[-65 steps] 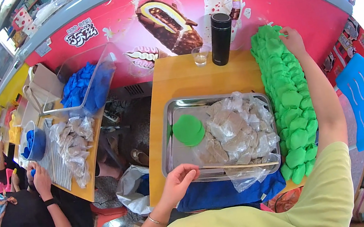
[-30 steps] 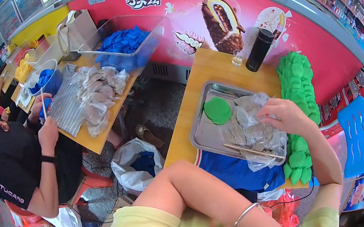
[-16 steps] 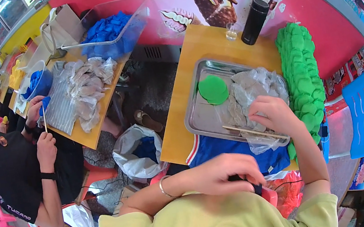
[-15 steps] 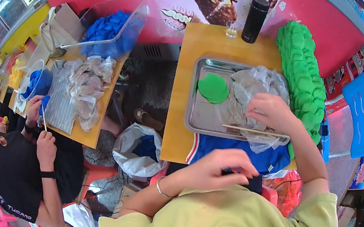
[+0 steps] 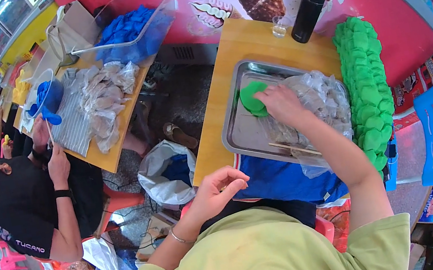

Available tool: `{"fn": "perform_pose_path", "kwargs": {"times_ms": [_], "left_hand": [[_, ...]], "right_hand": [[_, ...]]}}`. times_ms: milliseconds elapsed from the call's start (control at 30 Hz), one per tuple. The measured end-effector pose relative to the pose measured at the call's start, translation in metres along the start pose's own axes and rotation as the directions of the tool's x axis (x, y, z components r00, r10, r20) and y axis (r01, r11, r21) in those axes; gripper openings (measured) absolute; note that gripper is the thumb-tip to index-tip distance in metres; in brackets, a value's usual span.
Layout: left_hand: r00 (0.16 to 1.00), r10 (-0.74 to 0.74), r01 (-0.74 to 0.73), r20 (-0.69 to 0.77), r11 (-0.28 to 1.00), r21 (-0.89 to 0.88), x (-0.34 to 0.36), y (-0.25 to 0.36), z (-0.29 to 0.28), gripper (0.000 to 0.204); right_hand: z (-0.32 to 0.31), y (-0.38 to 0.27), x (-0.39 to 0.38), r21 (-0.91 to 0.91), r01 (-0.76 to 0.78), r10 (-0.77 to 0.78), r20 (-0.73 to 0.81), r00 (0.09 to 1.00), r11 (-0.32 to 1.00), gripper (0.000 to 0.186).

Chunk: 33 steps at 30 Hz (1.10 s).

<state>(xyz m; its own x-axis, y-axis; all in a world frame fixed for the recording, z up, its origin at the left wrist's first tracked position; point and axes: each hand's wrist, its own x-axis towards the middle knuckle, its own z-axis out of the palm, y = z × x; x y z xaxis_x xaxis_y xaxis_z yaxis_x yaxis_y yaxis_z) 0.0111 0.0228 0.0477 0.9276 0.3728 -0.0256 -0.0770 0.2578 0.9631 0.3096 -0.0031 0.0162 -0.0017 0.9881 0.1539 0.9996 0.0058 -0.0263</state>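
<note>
A small stack of flat, round green pieces [image 5: 250, 98] lies on the left side of a metal tray [image 5: 228, 138]. My right hand [image 5: 282, 104] reaches over the tray, its fingertips pinched at the right edge of the stack; the fingers hide part of it. Beside that hand, crumpled clear plastic bags [image 5: 322, 97] with pale contents fill the tray's right side. Thin wooden sticks [image 5: 296, 148] lie along its near edge. My left hand [image 5: 219, 190] hovers before the table's near edge, fingers curled but apart from the thumb, with nothing visible in it.
A long row of overlapping green pieces [image 5: 364, 87] stands right of the tray. Behind are a black flask [image 5: 308, 14] and a clear cup [image 5: 278, 27]. At left, a person [image 5: 28, 206] holds a stick and a blue piece. A white sack [image 5: 163, 178] stands between the tables.
My right hand has moved left and away from me, from the bags to the green stack. The left hand has moved left, and its fingers and thumb now show apart.
</note>
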Motion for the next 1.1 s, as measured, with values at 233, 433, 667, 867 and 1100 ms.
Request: {"fn": "perform_pose_path", "kwargs": {"times_ms": [233, 433, 667, 867, 1100], "left_hand": [[0.998, 0.010, -0.014, -0.057, 0.998, -0.064, 0.009, 0.000, -0.001, 0.012], [0.999, 0.002, -0.014, -0.054, 0.973, -0.231, 0.025, 0.005, 0.004, 0.010], [0.988, 0.152, -0.144, 0.013, 0.958, -0.250, 0.048, -0.001, 0.027, 0.011], [0.917, 0.348, -0.303, -0.196, 0.925, 0.229, 0.070, -0.002, 0.044, 0.020], [0.888, 0.423, -0.328, -0.178, 0.857, 0.398, 0.076, 0.007, 0.041, 0.018]], "right_hand": [[-0.010, -0.003, 0.005, -0.023, -0.132, 0.129, -0.117, 0.985, 0.991, 0.024], [-0.070, -0.028, -0.026, 0.752, -0.201, 0.492, -0.183, 0.851, 0.628, 0.016], [-0.066, -0.077, -0.075, 0.994, -0.108, 0.611, 0.088, 0.787, -0.005, 0.014], [-0.069, -0.101, -0.080, 0.868, -0.329, 0.628, 0.026, 0.777, 0.372, 0.014], [-0.088, -0.110, -0.073, 0.793, -0.239, 0.588, -0.178, 0.789, 0.561, 0.017]]}}
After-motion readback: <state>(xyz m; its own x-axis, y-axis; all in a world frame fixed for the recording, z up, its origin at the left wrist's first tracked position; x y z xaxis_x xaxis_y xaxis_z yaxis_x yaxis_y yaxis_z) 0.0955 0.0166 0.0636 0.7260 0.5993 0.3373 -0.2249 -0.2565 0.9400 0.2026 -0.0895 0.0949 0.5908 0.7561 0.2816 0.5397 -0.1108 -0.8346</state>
